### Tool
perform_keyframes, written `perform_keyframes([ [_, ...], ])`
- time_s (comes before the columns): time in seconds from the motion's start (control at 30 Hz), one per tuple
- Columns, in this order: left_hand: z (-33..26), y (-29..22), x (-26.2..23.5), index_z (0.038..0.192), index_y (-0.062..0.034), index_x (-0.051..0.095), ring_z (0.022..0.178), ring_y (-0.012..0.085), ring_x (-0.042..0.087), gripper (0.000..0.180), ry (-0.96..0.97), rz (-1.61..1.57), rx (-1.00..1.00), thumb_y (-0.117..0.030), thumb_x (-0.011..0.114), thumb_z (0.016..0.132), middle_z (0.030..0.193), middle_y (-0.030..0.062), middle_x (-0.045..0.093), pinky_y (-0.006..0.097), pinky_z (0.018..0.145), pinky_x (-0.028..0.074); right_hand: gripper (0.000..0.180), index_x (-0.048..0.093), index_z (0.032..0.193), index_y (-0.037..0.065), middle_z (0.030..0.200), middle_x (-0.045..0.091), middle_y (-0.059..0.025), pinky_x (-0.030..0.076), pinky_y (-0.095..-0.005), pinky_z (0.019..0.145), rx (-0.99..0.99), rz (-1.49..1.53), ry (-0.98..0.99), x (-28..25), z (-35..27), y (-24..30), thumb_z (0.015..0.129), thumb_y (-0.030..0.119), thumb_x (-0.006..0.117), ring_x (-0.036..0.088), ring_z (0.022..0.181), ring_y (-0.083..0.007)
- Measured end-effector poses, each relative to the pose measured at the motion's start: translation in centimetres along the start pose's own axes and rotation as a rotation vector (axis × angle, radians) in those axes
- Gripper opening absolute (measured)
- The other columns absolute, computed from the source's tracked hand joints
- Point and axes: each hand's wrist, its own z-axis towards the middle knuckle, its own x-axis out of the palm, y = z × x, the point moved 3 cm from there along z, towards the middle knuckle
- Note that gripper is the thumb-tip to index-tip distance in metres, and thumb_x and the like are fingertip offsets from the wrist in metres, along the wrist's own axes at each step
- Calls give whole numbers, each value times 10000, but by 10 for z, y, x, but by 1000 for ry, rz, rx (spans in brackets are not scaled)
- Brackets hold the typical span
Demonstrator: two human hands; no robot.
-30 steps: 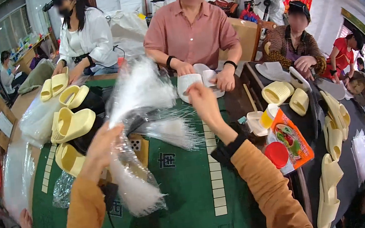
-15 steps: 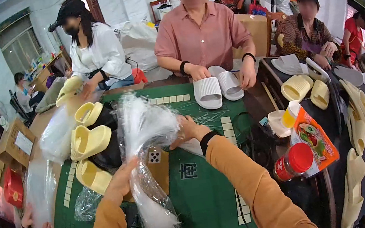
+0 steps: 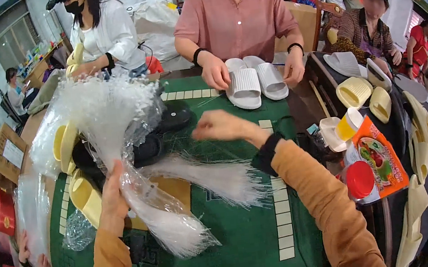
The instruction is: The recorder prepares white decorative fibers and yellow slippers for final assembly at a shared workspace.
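My left hand (image 3: 112, 198) is closed around a large bundle of fine clear plastic strands (image 3: 175, 227) in a clear bag. Its upper end fans out toward the far left and its lower end hangs over the table. A second loose bundle of strands (image 3: 217, 179) lies across the green tabletop (image 3: 244, 243), partly over a tan board (image 3: 175, 187). Above it, apart from it, is my right hand (image 3: 224, 125), fingers curled and slightly blurred; whatever they hold is hidden. Black slippers (image 3: 175, 118) and yellow slippers (image 3: 86, 196) lie behind and beside my left hand, partly covered.
Across the table a person's hands touch white slippers (image 3: 245, 89). At right are a red-lidded jar (image 3: 359, 179), an orange packet (image 3: 375, 150), a yellow cup (image 3: 349, 124) and several more slippers (image 3: 353, 92). Clear plastic bags (image 3: 34, 205) lie along the left edge.
My left hand has lifted the bundle leftward, tilting it. My right hand has come away from the strands, and a loose bundle now shows on the table. The head view has shifted slightly.
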Motion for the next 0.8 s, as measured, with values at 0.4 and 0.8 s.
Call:
perform_keyframes([
  [0.4,-4,8,7,1110,-110,580,689,89,553,319,-8,18,-14,-393,562,965,913,0,619,260,547,458,163,657,934,105,928,667,-142,462,-473,791,61,-626,-313,14,54,-76,792,161,598,595,931,-352],
  [0.8,-37,-8,50,1141,-67,565,724,115,601,291,181,188,-90,-295,584,961,932,54,668,290,625,520,560,473,1180,-49,1112,535,-279,491,-509,848,291,-149,-277,84,-77,61,866,380,650,555,1044,-455],
])
